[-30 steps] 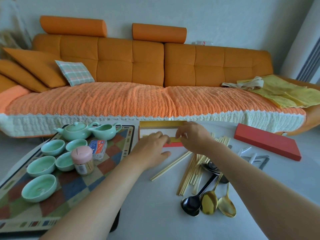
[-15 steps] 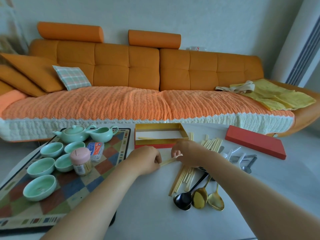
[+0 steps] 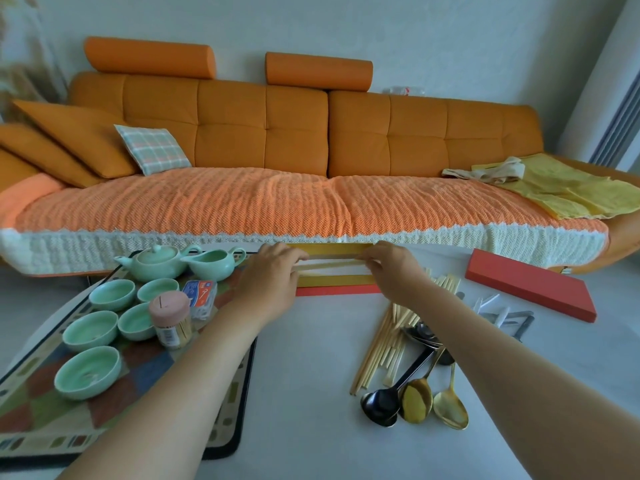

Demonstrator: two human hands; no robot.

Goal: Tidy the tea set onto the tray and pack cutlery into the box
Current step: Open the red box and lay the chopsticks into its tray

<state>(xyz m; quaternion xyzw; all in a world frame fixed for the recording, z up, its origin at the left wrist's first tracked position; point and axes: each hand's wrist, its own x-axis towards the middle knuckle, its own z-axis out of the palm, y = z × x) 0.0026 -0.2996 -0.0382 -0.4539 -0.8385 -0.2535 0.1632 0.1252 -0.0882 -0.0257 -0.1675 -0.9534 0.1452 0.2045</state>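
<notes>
The chopsticks point(image 3: 330, 266) I held were, I judged, light, stiff, smooth sticks that roll and slip out of line easily, so pinching them at both ends was the sensible way to keep them together and level. My left hand point(image 3: 268, 280) pinched one end and my right hand point(image 3: 393, 271) the other, fingers closed on the sticks, palms down, both forearms stretched forward across the table point(image 3: 304, 393). The sticks lay crosswise over the open box point(image 3: 334, 282), low between its gold walls; whether they already touched the bottom I could not tell. The remaining loose chopsticks point(image 3: 384, 344) lay fanned on the table just right of the box, their near ends beside the spoons point(image 3: 415, 398). The tea set, teapot point(image 3: 157, 263) and cups point(image 3: 90, 372), stood on the tray point(image 3: 41, 445) to my left. The red lid point(image 3: 530, 289) lay well apart on the right.
</notes>
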